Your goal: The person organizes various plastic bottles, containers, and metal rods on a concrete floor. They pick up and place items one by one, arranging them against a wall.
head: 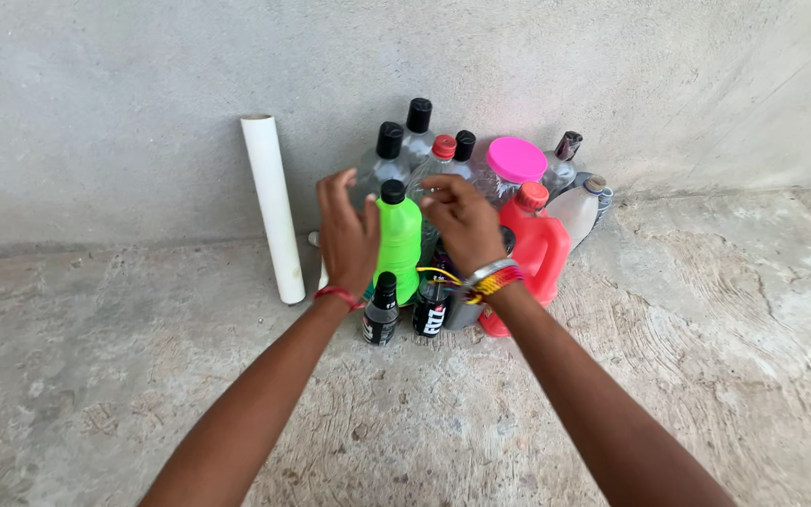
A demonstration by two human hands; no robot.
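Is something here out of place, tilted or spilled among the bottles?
One thing stands out: the white plastic pipe leans against the wall, left of the upright bottle cluster. The white jug at the right edge tilts too. No spill is visible on the concrete floor.

one head cam, looks down & fwd over both arms at floor, bottles point(443, 225) by wall, close.

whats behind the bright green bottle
Behind the green bottle stand clear bottles with black caps and one with a red cap, against the concrete wall. Their lower parts are covered by the green bottle and both hands.
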